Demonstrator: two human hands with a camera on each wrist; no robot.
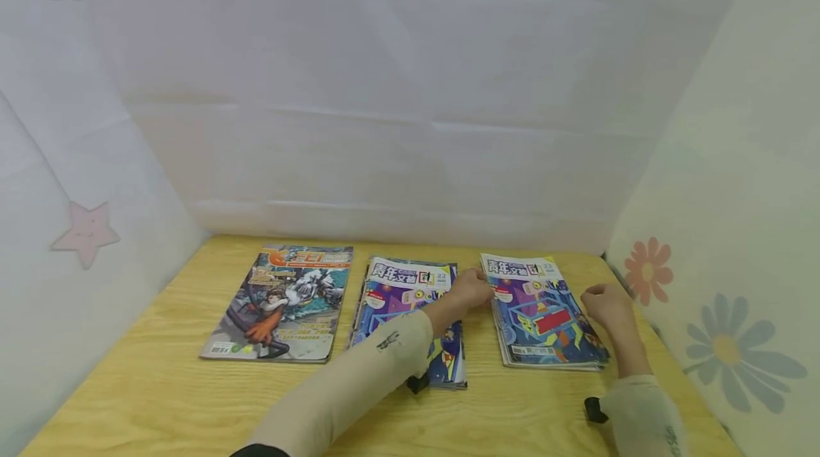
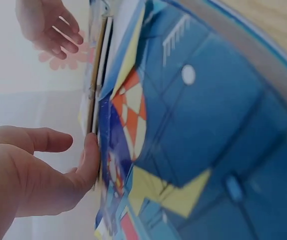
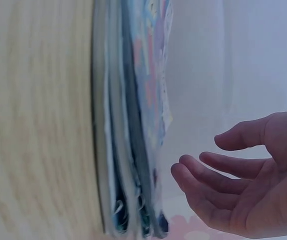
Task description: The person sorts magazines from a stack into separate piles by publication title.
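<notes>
From the head view we see a pale wooden table (image 1: 160,386) walled by white sheeting. Our left hand (image 1: 470,290) touches the left edge of the right magazine stack (image 1: 544,314), lying across the middle stack (image 1: 397,300); a comic magazine (image 1: 282,300) lies further left. Our right hand (image 1: 605,304) hovers loosely curled, holding nothing, beside the right stack.

At the left wrist, relaxed fingers (image 2: 91,160) press glossy layered edges (image 2: 101,100).

At the right wrist, the open palm (image 3: 248,190) stays apart from the stacked pages (image 3: 133,125).

Surface (image 1: 160,393): bare near edge, passable. Three magazine stacks across the middle; narrow gaps between. Fabric walls enclose back and sides.
</notes>
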